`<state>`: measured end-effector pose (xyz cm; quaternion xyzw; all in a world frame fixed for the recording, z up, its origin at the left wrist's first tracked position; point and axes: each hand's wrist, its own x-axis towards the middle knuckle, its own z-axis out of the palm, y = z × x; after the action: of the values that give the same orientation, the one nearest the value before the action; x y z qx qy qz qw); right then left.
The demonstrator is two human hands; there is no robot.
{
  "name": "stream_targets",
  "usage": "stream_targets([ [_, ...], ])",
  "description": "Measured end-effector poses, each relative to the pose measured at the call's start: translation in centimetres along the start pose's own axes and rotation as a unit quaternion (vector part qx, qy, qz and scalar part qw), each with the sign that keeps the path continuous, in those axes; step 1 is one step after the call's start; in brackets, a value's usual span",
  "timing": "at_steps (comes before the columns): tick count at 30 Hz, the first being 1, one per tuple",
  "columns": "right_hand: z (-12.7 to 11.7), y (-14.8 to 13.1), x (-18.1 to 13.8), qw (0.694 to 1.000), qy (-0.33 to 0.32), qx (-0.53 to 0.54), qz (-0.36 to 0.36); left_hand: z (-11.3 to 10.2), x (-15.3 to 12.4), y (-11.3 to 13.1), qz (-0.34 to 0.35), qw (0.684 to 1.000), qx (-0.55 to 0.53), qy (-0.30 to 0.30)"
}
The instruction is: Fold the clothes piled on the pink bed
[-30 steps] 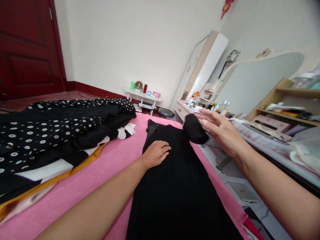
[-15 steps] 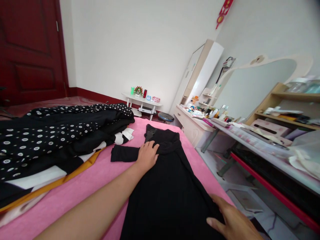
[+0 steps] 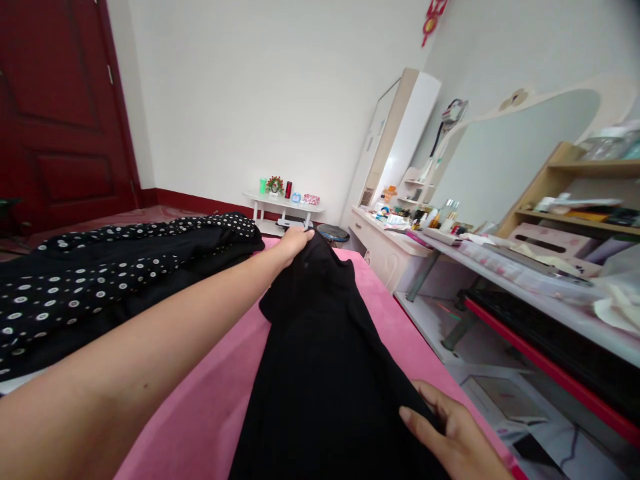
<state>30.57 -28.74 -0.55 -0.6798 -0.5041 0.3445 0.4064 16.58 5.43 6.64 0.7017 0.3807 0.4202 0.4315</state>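
A black long garment (image 3: 320, 373) lies lengthwise along the pink bed cover (image 3: 200, 407). My left hand (image 3: 295, 244) is stretched far forward and closed on its far end, lifting the fabric there a little. Close to me, at the garment's right edge, is my right hand (image 3: 445, 427). Its thumb lies on top of the cloth and its other fingers curl round the edge, gripping it. The sleeve of the garment cannot be made out clearly now.
Left on the bed is a heap of black polka-dot clothes (image 3: 100, 280). A white side table (image 3: 280, 199) with small items stands by the far wall. To the right are a cluttered dressing table (image 3: 400, 243), a desk (image 3: 500, 280) and a mirror (image 3: 520, 160).
My left hand has moved forward from the sleeve area to the garment's far end and raised it. The right hand has shifted slightly left, staying at the right edge.
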Motion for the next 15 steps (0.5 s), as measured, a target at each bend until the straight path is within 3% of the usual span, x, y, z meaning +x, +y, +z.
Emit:
stream_targets([
  [4,1.1,-0.8,-0.1,0.999,-0.011,0.034,0.006,-0.7,0.7,2.4,-0.005,0.997,-0.075,0.0],
  [9,1.6,-1.7,-0.2,0.998,-0.013,0.054,0.008,-2.0,2.0,3.4,-0.017,0.989,-0.143,0.035],
  [13,2.6,-1.0,-0.2,0.999,-0.027,0.016,0.013,-3.5,3.4,3.1,-0.014,0.994,-0.08,0.071],
  [15,3.4,-0.2,-0.2,0.997,-0.073,0.007,0.035,-4.6,3.6,2.5,-0.01,0.996,0.002,0.093],
])
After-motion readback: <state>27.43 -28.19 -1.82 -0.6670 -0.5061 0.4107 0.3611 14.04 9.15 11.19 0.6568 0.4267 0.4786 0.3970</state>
